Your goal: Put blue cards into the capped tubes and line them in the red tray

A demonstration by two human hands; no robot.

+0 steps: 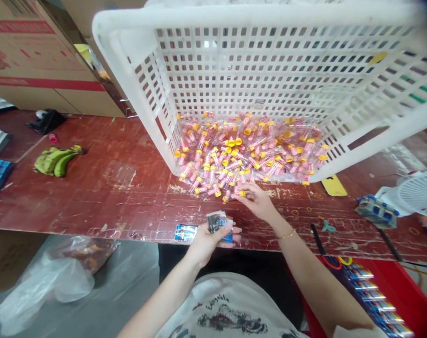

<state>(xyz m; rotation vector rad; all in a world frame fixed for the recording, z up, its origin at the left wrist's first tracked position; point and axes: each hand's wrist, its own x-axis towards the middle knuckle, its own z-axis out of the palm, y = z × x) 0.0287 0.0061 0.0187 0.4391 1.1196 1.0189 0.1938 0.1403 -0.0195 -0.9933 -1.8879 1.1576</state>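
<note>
My left hand (209,239) is closed around a small dark printed packet (216,221), held just over the table's front edge. Beside that hand, a shiny blue packet (185,233) lies flat on the table. My right hand (255,199) pinches a small clear tube with a yellow cap (240,193) at the front of the pile. The many small tubes (231,155), with pink contents and yellow caps, spill from the tipped white plastic basket (136,94) onto the red table (115,178).
Bananas (58,159) and a black tape dispenser (46,121) are on the left, near a large cardboard box (41,56). On the right lie a yellow phone (334,186), a clear-and-blue object (377,211) and a white fan (419,192). Blue packets (375,295) hang below the edge.
</note>
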